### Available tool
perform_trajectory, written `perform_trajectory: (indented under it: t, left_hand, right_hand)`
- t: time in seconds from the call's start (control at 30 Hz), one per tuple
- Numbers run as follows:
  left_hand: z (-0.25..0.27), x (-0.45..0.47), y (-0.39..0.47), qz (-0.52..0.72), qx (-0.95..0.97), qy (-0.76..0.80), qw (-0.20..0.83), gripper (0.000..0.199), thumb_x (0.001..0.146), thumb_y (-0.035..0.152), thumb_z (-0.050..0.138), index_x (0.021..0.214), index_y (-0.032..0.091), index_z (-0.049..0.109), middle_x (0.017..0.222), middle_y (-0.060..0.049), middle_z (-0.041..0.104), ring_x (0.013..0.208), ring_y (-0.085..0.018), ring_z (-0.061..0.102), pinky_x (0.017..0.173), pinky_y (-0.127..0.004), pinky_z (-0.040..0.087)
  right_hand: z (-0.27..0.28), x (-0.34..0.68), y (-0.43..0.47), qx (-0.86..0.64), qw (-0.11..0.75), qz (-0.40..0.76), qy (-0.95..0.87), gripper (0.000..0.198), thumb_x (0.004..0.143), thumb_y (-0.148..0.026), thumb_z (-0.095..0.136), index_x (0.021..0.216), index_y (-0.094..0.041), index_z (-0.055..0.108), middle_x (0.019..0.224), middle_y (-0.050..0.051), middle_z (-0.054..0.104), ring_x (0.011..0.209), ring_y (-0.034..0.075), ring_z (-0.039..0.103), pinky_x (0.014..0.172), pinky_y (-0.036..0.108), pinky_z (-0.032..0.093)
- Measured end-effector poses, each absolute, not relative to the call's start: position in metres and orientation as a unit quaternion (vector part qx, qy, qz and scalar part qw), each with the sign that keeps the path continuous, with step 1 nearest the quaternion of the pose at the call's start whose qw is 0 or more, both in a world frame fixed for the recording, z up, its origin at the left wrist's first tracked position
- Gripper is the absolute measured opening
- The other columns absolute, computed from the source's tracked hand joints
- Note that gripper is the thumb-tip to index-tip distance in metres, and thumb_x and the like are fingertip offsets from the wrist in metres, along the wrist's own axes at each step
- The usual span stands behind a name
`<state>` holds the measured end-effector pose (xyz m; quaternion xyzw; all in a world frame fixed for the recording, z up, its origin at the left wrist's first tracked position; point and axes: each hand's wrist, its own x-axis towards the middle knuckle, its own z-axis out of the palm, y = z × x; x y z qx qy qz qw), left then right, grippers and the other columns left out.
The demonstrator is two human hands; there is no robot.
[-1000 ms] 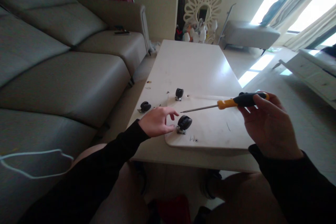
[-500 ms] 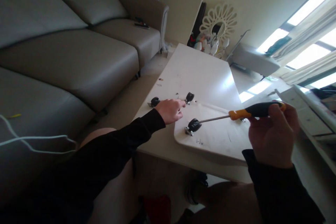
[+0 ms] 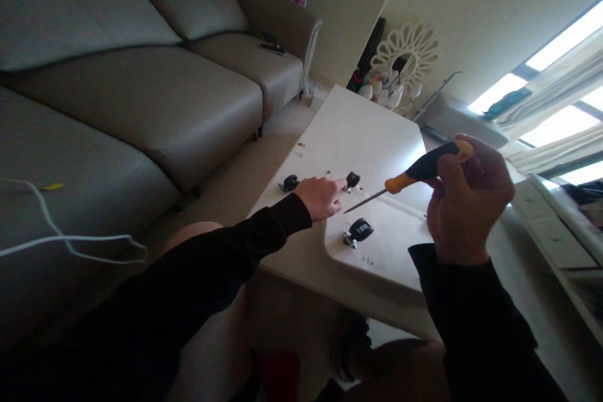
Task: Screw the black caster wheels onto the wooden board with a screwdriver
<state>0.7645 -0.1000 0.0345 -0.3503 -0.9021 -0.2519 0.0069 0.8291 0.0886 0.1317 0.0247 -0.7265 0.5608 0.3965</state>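
My right hand (image 3: 464, 201) is closed round the yellow-and-black handle of a screwdriver (image 3: 419, 166). Its metal shaft slants down and left, the tip in the air above the white panel (image 3: 400, 257). Reaching in from the left, my left hand (image 3: 323, 196) has its fingers at the base of a black caster wheel (image 3: 353, 179) at the panel's far corner; its other fingers are curled and partly hidden. A nearer caster wheel (image 3: 362, 229) stands on the panel with a metal bracket. Another caster wheel (image 3: 291, 182) lies on the white table (image 3: 362, 125), left of my hand.
Small parts (image 3: 300, 146) lie near the table's left edge. A grey sofa (image 3: 188, 100) runs along the left, with a dark flat object (image 3: 273, 48) on its seat. White drawers (image 3: 541, 217) stand at the right. A flower-shaped mirror frame (image 3: 405, 56) leans at the back.
The screwdriver tip has left the nearer caster wheel and moved up and left, towards my left hand. My right hand rose with it. My left hand stays at the far caster. The view shifted slightly.
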Motion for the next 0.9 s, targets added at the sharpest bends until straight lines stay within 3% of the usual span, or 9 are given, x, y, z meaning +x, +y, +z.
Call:
perform_trajectory:
  t: [0.43, 0.9]
  left_hand:
    - [0.031, 0.763, -0.100, -0.249, -0.342, -0.906, -0.007, 0.035, 0.087, 0.027, 0.058, 0.121, 0.020, 0.068, 0.096, -0.007, 0.076, 0.085, -0.026, 0.071, 0.072, -0.037, 0.046]
    - [0.034, 0.764, -0.100, -0.247, -0.340, -0.907, -0.015, 0.040, 0.088, 0.028, 0.057, 0.125, 0.020, 0.067, 0.097, -0.007, 0.075, 0.085, -0.025, 0.070, 0.073, -0.037, 0.046]
  right_hand:
    - [0.118, 0.818, 0.082, 0.052, 0.347, 0.563, -0.748, 0.027, 0.081, -0.032, 0.082, 0.102, -0.047, 0.074, 0.104, -0.003, 0.076, 0.096, 0.028, 0.074, 0.079, 0.054, 0.063]
    - [0.112, 0.812, 0.076, 0.062, 0.368, 0.587, -0.718, 0.030, 0.078, -0.027, 0.086, 0.106, -0.032, 0.076, 0.097, -0.002, 0.077, 0.087, 0.020, 0.073, 0.073, 0.041, 0.063]
